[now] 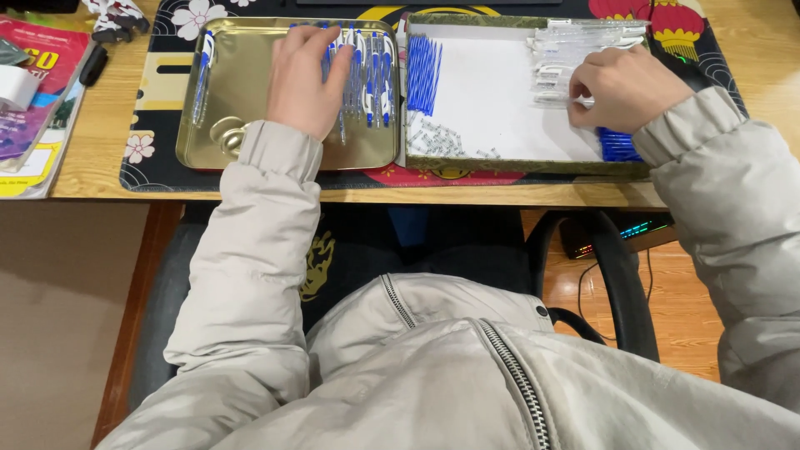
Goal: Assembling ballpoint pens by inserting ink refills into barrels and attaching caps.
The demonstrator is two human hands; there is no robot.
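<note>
My left hand lies flat, fingers spread, on a row of blue and white pens in a gold metal tray. One more pen lies apart at the tray's left side. My right hand is curled over clear pen barrels in the far right corner of a white-lined box, pinching one of them. Inside the box lie blue refills, small silver springs and blue caps under my right wrist.
Tray and box sit on a dark patterned desk mat on a wooden desk. Magazines and a tape roll lie at the left. A black chair armrest and cables are below the desk on the right.
</note>
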